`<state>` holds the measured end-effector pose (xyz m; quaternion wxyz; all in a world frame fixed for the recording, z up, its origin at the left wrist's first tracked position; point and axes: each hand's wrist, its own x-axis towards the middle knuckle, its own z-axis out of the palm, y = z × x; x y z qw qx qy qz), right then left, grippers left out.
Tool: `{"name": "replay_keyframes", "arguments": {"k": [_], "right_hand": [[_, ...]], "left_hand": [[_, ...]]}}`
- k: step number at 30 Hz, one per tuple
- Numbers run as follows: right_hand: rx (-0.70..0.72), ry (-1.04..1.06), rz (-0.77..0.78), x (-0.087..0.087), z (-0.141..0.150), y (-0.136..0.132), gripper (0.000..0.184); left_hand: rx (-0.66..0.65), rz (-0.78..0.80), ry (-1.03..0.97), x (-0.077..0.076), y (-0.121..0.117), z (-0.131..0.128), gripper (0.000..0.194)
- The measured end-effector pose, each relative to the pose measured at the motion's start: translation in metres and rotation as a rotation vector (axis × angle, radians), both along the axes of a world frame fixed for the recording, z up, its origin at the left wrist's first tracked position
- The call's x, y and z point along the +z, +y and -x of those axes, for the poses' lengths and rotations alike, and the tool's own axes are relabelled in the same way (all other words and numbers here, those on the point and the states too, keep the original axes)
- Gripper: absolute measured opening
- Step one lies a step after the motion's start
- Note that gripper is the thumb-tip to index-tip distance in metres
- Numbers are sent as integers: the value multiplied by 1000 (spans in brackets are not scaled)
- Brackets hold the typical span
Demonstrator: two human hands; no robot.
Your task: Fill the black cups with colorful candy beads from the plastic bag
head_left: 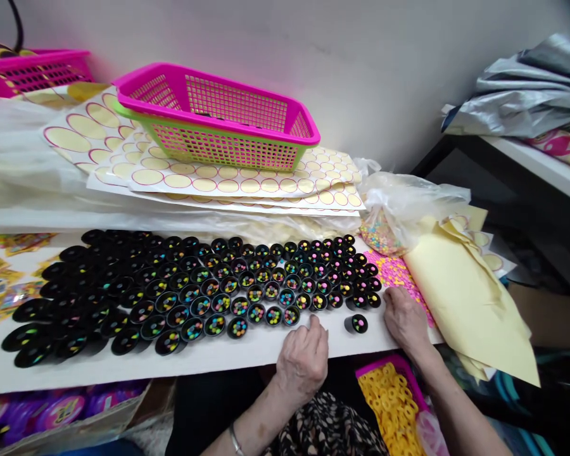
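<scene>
Rows of small black cups (240, 307) cover the white table, many with coloured beads inside. My left hand (304, 358) is at the table's front edge, just in front of the nearest cups, with its fingers curled and the index finger pointing toward them. What it may hold is hidden. At the right, my right hand (405, 320) rests closed beside a spread of pink and yellow small pieces (399, 275); its fingertips are hidden. Between my hands a single black cup (359, 323) with pink pieces inside stands apart from the rows.
Nested pink and green baskets (232, 149) stand on sticker sheets (228, 185) at the back. A clear plastic bag of beads (384, 234) and yellowish paper (470, 297) lie at right. Below the table edge sits a pink basket of yellow rings (390, 399).
</scene>
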<state>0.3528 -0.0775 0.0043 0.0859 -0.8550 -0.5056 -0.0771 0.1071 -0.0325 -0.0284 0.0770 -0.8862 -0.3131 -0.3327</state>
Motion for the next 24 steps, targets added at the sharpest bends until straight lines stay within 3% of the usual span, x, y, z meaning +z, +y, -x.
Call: {"name": "replay_keyframes", "arguments": {"k": [3, 5, 9, 13, 18, 24], "right_hand": [[58, 203, -250, 24, 8, 17, 16], [213, 342, -330, 47, 24, 37, 16], [635, 452, -173, 75, 63, 87, 18], [821, 245, 18, 70, 83, 119, 21], [853, 9, 123, 59, 86, 127, 23], [866, -96, 180, 57, 90, 129, 23]], "left_hand": [[-3, 12, -8, 1, 0, 0, 20], [1, 16, -19, 1, 0, 0, 20], [7, 23, -26, 3, 1, 0, 20], [4, 31, -9, 4, 0, 1, 16], [-8, 48, 9, 5, 0, 2, 14], [-18, 61, -4, 5, 1, 2, 15]]}}
